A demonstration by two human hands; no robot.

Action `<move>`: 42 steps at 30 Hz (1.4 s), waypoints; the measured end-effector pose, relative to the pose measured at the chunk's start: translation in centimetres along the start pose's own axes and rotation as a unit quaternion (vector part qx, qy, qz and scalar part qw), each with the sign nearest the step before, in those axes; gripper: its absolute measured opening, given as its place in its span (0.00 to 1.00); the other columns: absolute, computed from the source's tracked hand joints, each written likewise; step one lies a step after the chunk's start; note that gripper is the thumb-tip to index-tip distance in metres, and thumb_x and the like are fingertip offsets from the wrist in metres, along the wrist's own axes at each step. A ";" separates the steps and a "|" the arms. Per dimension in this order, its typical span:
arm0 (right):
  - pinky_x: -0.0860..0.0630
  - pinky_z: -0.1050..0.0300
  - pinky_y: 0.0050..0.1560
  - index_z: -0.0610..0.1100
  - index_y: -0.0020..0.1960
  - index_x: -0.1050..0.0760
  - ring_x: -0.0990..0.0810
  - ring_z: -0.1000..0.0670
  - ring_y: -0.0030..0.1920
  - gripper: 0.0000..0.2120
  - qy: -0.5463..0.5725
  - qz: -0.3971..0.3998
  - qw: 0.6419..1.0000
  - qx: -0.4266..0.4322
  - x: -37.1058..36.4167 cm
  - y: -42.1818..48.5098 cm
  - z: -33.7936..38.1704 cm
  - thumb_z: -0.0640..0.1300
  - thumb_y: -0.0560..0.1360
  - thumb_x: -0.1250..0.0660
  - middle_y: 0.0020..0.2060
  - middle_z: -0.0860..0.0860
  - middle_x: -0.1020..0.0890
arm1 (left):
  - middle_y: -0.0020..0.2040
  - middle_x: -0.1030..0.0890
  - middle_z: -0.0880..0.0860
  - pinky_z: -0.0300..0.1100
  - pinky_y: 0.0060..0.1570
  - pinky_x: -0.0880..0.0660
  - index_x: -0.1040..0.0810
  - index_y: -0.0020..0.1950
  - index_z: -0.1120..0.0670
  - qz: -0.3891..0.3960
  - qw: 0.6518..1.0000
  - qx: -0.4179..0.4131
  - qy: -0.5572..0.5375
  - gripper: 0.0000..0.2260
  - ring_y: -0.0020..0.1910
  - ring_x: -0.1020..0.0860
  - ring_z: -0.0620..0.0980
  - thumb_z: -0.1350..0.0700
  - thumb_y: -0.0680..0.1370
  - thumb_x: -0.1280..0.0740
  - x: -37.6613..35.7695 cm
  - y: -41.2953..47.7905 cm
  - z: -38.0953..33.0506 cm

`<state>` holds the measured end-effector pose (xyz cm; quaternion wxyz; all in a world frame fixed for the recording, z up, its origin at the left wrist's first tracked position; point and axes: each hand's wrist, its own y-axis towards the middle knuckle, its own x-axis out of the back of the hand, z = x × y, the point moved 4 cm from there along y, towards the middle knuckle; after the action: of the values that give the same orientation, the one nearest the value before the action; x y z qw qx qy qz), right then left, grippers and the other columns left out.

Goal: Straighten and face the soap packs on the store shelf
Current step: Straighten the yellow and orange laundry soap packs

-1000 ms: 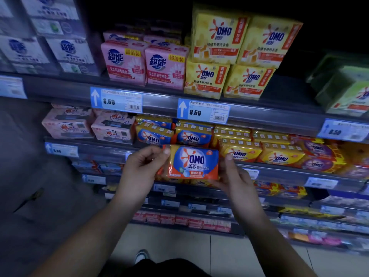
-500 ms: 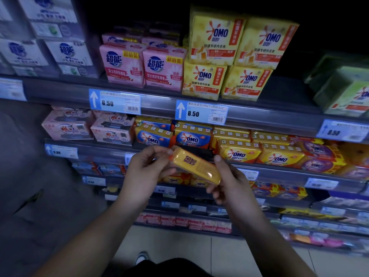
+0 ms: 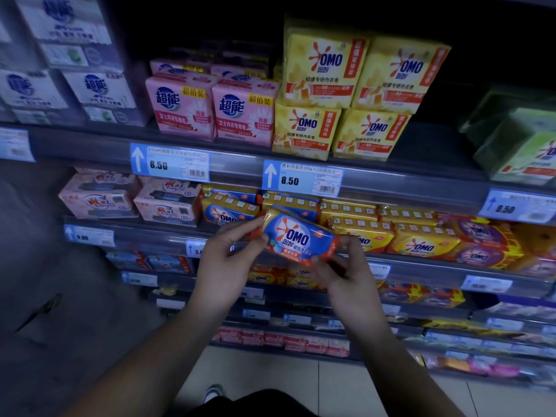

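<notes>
Shelf [image 3: 427, 261] of soap packs [image 3: 421, 245] lies just beyond both grips. Blue OMO pack [image 3: 296, 237] is held before it, label outward, long axis left-to-right, dipping rightward. Left grip [image 3: 225, 266] pinches its left end and right grip [image 3: 346, 272] its lower right end.

The soap pack [image 3: 296, 239] is between the left hand [image 3: 224, 266] and right hand [image 3: 346, 275], before the shelf [image 3: 421, 264]. Other packs [image 3: 421, 240] lie behind it on that shelf.
</notes>
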<state>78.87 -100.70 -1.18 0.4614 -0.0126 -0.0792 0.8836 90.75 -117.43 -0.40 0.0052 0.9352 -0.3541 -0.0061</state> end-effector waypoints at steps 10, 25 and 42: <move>0.27 0.76 0.46 0.54 0.75 0.31 0.23 0.59 0.60 0.26 -0.087 -0.031 0.996 0.008 0.8 2.0 -1.1 0.38 0.80 0.33 0.61 0.51 0.23 | 0.60 0.19 0.49 0.36 0.60 0.26 0.21 0.64 0.43 0.011 0.998 0.022 0.053 0.17 0.59 0.21 0.39 0.60 0.79 0.29 -1.6 1.2 1.8; 0.23 0.61 0.59 0.46 0.73 0.29 0.22 0.53 0.64 0.25 -0.082 -0.022 0.996 0.029 -0.2 1.8 -1.1 0.31 0.79 0.34 0.61 0.53 0.21 | 0.62 0.18 0.46 0.39 0.63 0.24 0.23 0.71 0.51 0.026 0.994 0.031 0.097 0.21 0.63 0.22 0.39 0.61 0.78 0.28 -1.4 2.2 4.0; 0.29 0.79 0.48 0.45 0.82 0.43 0.25 0.77 0.50 0.35 -0.175 0.118 0.977 0.020 -11.7 2.1 -0.3 0.39 0.80 0.31 0.54 0.65 0.26 | 0.59 0.18 0.43 0.40 0.54 0.24 0.33 0.78 0.43 -0.072 0.980 0.034 0.180 0.30 0.55 0.20 0.40 0.62 0.78 0.31 6.3 4.5 2.4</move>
<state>83.87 -111.39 -2.37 0.3327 0.1422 -0.1387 0.9219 92.50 -124.99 -2.80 0.0371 0.9437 -0.2788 0.1742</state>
